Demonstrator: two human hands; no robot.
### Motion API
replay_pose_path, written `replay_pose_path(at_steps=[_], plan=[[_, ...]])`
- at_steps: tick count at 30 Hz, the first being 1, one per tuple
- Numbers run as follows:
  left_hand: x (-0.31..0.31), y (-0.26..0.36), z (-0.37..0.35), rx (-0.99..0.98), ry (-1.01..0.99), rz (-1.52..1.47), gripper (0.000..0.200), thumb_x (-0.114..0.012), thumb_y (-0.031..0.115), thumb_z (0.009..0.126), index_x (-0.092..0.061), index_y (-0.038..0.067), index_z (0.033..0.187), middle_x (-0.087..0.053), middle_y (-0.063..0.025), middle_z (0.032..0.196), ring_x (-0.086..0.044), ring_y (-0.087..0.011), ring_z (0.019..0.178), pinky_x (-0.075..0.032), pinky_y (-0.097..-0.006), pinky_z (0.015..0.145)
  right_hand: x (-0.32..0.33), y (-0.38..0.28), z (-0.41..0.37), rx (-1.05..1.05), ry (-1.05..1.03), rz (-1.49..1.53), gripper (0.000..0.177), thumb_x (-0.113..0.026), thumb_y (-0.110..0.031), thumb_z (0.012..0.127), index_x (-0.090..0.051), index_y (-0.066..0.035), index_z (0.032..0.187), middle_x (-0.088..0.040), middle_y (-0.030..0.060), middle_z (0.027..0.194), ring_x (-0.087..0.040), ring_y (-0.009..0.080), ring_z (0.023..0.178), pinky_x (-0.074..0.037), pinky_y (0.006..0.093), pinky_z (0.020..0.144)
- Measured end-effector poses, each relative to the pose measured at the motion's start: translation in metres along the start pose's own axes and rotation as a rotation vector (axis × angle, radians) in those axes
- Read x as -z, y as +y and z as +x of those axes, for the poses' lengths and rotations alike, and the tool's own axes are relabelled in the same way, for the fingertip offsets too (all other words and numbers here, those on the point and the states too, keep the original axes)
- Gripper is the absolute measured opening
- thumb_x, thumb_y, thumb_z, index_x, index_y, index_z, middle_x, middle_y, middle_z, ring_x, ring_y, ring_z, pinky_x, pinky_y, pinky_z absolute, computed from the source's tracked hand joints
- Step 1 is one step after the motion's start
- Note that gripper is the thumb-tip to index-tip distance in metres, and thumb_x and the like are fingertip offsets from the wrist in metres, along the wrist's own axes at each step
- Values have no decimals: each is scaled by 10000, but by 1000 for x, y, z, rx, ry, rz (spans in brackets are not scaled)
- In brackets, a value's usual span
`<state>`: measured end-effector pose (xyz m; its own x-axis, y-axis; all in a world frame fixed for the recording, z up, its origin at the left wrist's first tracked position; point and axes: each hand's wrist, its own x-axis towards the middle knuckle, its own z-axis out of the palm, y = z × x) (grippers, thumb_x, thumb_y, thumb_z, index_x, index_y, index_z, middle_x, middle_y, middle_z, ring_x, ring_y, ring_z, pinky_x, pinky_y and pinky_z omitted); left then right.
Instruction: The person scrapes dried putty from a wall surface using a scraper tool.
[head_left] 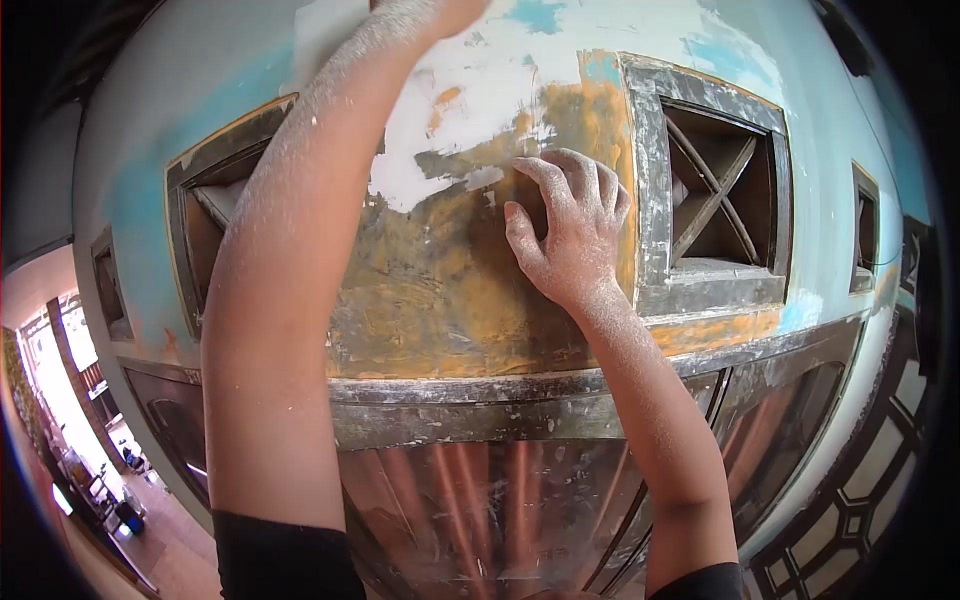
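Note:
Dusted with white powder, my right hand is raised to the wall, its fingers bent and apart with nothing between them. Its fingertips are at or very near the brown and ochre surface; contact is hard to make out. My left arm reaches up across the view, and only part of my left hand shows at the top edge. Its fingers are cut off, so anything it holds is hidden. Between the hands, a white patch of plaster with ragged edges covers the upper wall.
Right of my right hand is a wooden-framed vent with crossed bars. Another vent sits partly behind my left arm. Below runs a worn wooden ledge above glass panes with reddish curtains. A bright doorway opens at far left.

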<state>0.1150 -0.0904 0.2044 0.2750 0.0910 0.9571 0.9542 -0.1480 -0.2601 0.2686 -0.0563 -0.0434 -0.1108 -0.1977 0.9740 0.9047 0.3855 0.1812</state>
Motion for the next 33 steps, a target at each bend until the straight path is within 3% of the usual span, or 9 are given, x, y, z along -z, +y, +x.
replay_pose_path(at_steps=[8, 14, 20, 24, 26, 30, 33], plan=[[-24, 5, 12, 52, 123, -82, 470, -559, 325, 939, -646, 5, 1272, -728, -242, 1158, -702, -367, 1115, -547, -491, 964, 1, 0, -2, -21, -32, -27, 435, -692, -315, 865, -622, -219, 1283, -534, 69, 1331, -460, 316, 1300, -315, 547, 1101], [-13, 31, -30, 2, -12, -44, 461, -551, 312, 952, -633, 4, 1285, -752, -230, 1056, -733, -373, 1017, -556, -493, 933, 2, 2, -4, -27, -28, -42, 448, -695, -329, 861, -620, -213, 1287, -531, 60, 1331, -448, 311, 1318, -300, 556, 1110], [9, 26, -50, -55, 29, -23, 440, -544, 312, 963, -640, 12, 1270, -747, -241, 1047, -719, -383, 1035, -549, -500, 938, 1, 2, -4, -23, -27, -41, 444, -695, -333, 862, -619, -211, 1282, -530, 61, 1330, -446, 312, 1323, -300, 555, 1109], [-16, 10, -23, -89, -15, -33, 427, -540, 316, 968, -651, 25, 1259, -744, -230, 1081, -709, -388, 1062, -545, -500, 952, 0, 1, -4, -23, -27, -43, 440, -695, -330, 863, -618, -212, 1281, -530, 60, 1329, -449, 315, 1318, -303, 553, 1107], [-28, 9, -15, -76, 105, -149, 406, -544, 316, 972, -661, 45, 1251, -739, -216, 1125, -705, -388, 1079, -543, -499, 962, 1, 2, -4, -36, -25, -53, 440, -697, -328, 863, -617, -213, 1281, -531, 60, 1326, -447, 315, 1317, -305, 552, 1103], [-16, 30, -27, -145, 47, -165, 376, -543, 307, 977, -670, 71, 1240, -735, -215, 1145, -704, -383, 1088, -544, -501, 961, 1, 2, -5, -31, -23, -54, 433, -697, -326, 862, -621, -210, 1272, -533, 62, 1324, -448, 317, 1313, -308, 553, 1098], [-17, 21, -23, -70, 116, -165, 375, -531, 299, 979, -667, 64, 1237, -736, -225, 1127, -709, -376, 1080, -546, -499, 954, 1, 1, -5, -38, -25, -49, 423, -698, -324, 859, -627, -207, 1259, -535, 63, 1320, -449, 320, 1307, -310, 553, 1093]])
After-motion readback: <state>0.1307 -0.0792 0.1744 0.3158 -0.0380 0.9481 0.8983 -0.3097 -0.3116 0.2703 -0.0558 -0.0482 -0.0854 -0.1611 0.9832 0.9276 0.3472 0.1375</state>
